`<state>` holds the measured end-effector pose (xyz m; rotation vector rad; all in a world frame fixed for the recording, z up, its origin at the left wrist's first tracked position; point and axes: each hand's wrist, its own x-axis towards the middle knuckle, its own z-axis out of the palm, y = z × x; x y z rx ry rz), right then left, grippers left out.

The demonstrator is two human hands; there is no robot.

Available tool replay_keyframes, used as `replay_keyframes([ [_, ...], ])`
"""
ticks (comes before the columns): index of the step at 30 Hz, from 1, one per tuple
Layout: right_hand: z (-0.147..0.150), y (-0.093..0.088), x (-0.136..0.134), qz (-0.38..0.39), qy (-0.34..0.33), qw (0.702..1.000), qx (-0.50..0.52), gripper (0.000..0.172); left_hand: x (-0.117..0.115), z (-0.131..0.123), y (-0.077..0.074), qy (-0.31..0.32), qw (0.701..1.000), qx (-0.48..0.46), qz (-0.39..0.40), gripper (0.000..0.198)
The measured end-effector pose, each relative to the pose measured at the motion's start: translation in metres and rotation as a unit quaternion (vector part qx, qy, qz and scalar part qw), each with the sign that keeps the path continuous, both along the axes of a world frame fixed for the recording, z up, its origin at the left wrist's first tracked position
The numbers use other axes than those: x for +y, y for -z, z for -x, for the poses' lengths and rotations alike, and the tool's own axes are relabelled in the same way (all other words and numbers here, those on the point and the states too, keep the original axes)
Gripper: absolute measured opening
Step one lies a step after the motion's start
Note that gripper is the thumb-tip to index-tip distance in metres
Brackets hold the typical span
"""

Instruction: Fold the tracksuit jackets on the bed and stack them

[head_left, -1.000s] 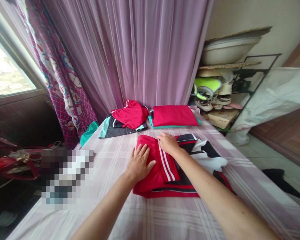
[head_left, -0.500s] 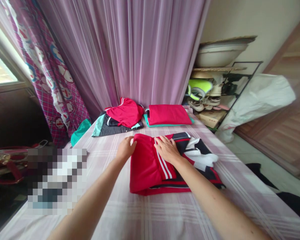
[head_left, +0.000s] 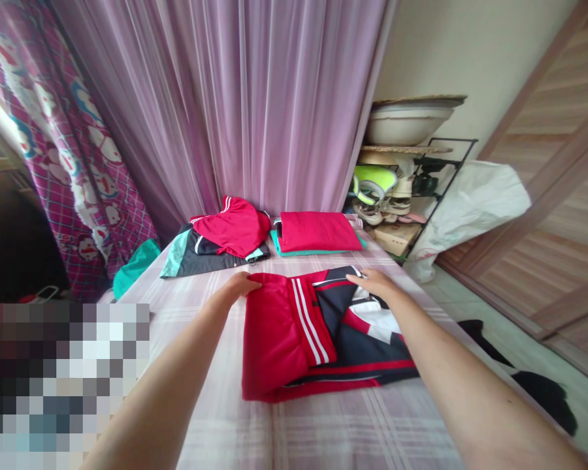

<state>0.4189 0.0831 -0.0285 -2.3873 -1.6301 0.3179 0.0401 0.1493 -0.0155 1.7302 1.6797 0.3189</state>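
A partly folded red, navy and white track jacket (head_left: 279, 339) lies on the bed in front of me. Its red sleeve with two white stripes is turned in across the body. My left hand (head_left: 242, 284) pinches the far left corner, thumb on top and fingers mostly hidden behind the cloth. At the far edge, to the right of the sleeve, my right hand (head_left: 376, 283) has its fingers closed on the navy part with white trim. My right forearm covers part of the jacket's right side.
Beyond the jacket lie a folded red garment (head_left: 318, 230) on a teal one and a loose pile with a red garment (head_left: 238, 228) on top. A purple curtain (head_left: 274, 104) hangs behind. A shoe rack (head_left: 434, 196) and a white sack (head_left: 480, 209) stand at the right.
My right hand has moved right, from the striped sleeve to the jacket's far edge. My left hand stays at the far left corner. The view has shifted to the right.
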Motion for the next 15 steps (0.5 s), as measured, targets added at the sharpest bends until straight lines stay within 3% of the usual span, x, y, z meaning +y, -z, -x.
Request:
replay_keyframes([
  [2, 0.010, -0.004, 0.007, 0.038, -0.002, 0.999, 0.000, 0.046, -0.008, 0.003, -0.001, -0.005, 1.000, -0.008, -0.009, 0.023],
  [5, 0.039, -0.019, 0.021, 0.000, -0.007, 0.999, -0.033, 0.040, -0.029, 0.023, -0.003, -0.022, 0.999, -0.013, -0.026, 0.023],
  [7, 0.071, -0.035, 0.035, -0.074, -0.060, 0.993, -0.069, 0.036, -0.050, 0.047, -0.002, -0.042, 0.998, -0.009, -0.042, 0.026],
  [11, 0.160, -0.069, 0.070, -0.229, -0.209, 0.947, -0.086, 0.029, -0.110, 0.105, 0.003, -0.097, 0.994, -0.027, -0.042, 0.037],
  [15, 0.239, -0.082, 0.091, -0.256, -0.310, 0.915, -0.033, 0.048, -0.171, 0.138, 0.005, -0.136, 0.986, -0.095, 0.000, 0.053],
])
